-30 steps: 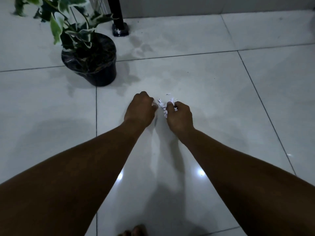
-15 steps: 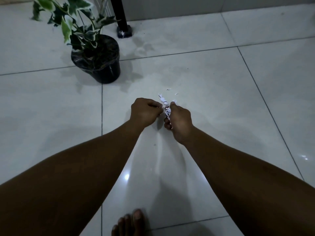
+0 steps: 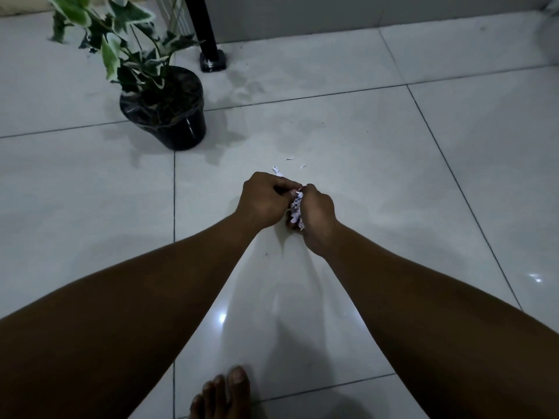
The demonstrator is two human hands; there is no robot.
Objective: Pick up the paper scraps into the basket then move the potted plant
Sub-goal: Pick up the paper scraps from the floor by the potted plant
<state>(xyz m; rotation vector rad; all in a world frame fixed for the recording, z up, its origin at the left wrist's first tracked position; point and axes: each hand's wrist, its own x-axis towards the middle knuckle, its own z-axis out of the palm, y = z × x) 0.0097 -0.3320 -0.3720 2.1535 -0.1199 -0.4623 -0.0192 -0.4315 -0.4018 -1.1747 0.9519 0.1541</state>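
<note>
A bunch of white paper scraps (image 3: pixel 296 208) is bunched between the two hands above the tiled floor (image 3: pixel 378 176). The right hand (image 3: pixel 317 216) curls its fingers round the bunch; the left hand (image 3: pixel 266 201) pinches at its top with curled fingers. Three loose scraps (image 3: pixel 290 159) lie on the floor just beyond the hands. The potted plant (image 3: pixel 163 107) stands well to the far left in a black pot, its white-edged leaves leaning left. A black post (image 3: pixel 208 34) stands behind it. A bare foot (image 3: pixel 223 394) shows at the bottom edge.
</note>
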